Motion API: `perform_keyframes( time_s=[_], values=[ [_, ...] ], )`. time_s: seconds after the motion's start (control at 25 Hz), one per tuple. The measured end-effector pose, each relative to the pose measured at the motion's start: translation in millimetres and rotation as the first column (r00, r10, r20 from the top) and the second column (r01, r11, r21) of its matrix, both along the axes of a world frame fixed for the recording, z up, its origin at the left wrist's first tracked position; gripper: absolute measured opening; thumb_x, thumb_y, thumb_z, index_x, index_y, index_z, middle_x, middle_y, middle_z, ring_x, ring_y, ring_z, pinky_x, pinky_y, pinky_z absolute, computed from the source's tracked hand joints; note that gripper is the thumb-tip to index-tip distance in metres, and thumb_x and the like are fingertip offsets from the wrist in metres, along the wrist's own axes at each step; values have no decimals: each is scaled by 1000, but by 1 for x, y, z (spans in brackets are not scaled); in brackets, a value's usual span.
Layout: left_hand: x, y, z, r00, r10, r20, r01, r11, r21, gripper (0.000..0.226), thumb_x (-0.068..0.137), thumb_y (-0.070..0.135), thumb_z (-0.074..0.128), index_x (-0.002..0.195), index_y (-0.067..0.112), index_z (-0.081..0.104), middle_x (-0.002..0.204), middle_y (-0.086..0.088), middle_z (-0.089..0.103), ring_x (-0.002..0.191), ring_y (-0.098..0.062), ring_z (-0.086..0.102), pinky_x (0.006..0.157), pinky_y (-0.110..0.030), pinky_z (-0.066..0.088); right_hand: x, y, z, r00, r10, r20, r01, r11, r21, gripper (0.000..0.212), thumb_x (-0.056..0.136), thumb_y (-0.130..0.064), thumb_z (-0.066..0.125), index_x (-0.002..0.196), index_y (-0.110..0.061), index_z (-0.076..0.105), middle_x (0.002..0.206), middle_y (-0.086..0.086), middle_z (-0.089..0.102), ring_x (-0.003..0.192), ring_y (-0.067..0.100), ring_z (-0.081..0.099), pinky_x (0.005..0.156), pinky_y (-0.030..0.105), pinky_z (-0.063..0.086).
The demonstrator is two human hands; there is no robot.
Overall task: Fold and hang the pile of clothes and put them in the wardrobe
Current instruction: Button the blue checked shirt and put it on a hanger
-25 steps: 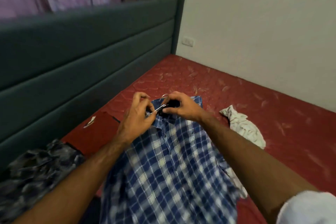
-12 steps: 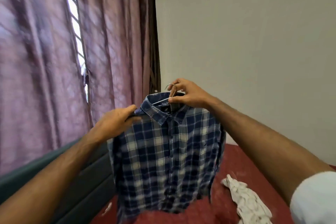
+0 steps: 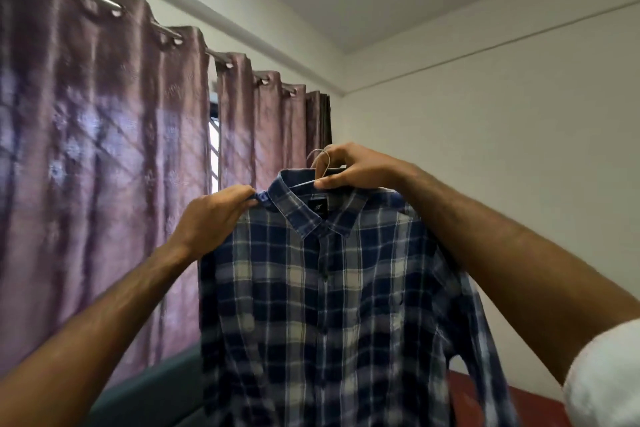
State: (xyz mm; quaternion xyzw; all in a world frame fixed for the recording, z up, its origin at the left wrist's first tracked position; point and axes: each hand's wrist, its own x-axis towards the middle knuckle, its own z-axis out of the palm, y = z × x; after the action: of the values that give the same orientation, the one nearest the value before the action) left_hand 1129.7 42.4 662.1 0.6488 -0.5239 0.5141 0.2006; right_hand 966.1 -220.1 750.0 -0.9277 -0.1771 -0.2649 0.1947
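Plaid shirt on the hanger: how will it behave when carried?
Likely floppy: the plaid shirt drapes in loose folds below the hanger. Probably light, since the right hand alone holds the hook. May slide; the left hand pinches its shoulder.

text: we are reading none | label: we are seeing a small dark neck label (image 3: 317,207) sitting inside the collar of the plaid shirt (image 3: 332,305), just under the collar's back edge | mark: it is carrying a pale mark, too small and blurred for us to be making out | numbers, signs: we are finding none legible
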Motion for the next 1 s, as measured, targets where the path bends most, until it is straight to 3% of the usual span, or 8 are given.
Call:
perform_keyframes(
  time_s=[0.12,0.28,0.44,0.56,0.68,0.84,0.92,1.0],
  values=[
    [-7,10,6,997,-19,74,22,999,-43,34,103,48,40,111,21,60,96,-2,74,65,-23,70,51,-38,57,4,17,12,1000,0,-10,-2,992,-124,9,87,-27,80,88,-19,75,91,-3,74,81,2,65,71,14,48],
    [1,25,13,993,70,99,-58,992,-115,36,105,43,44,114,16,67,98,-4,76,67,-25,72,54,-40,59,4,20,23,983,-91,161,118,979,-166,11,84,-32,82,86,-24,74,90,-10,68,84,3,62,71,21,47],
    [20,36,13,962,61,-265,-75,996,-42,11,99,20,62,110,21,61,100,-3,67,82,-21,64,70,-41,56,1,13,32,951,-179,253,226,959,-173,19,82,-36,82,86,-20,73,84,-5,68,80,13,64,73,35,57],
    [27,32,8,940,42,-339,-42,999,7,36,87,4,75,104,31,57,97,-1,67,84,-18,64,69,-20,50,3,13,33,951,-225,211,269,941,-206,23,81,-37,83,88,-17,74,88,-1,70,83,16,66,71,35,56],
    [34,28,-5,953,122,-277,-113,992,46,43,83,1,77,123,10,62,102,-12,73,83,-15,66,70,-10,47,5,7,31,927,-290,235,344,910,-232,29,80,-38,84,93,-13,74,99,1,65,89,16,60,75,35,53],
    [38,32,-15,937,172,-303,-147,984,105,57,84,13,80,134,21,53,111,-12,73,90,-15,70,76,-32,60,8,3,27,931,-285,226,336,913,-232,29,75,-36,87,91,-15,76,113,-3,55,96,12,56,83,38,56],
    [22,21,-6,932,-19,-361,33,999,33,38,91,36,74,124,28,58,118,2,70,103,-6,67,84,-28,54,10,5,24,945,-258,199,306,914,-267,26,76,-32,88,90,-15,76,116,-1,57,99,14,58,86,40,58],
    [-2,0,18,853,-181,-489,184,982,-42,34,97,50,59,121,26,64,111,8,70,101,-2,67,82,-20,51,13,10,19,949,-235,208,290,909,-298,21,76,-31,88,87,-19,75,114,-4,57,98,12,59,85,40,59]
  ],
)
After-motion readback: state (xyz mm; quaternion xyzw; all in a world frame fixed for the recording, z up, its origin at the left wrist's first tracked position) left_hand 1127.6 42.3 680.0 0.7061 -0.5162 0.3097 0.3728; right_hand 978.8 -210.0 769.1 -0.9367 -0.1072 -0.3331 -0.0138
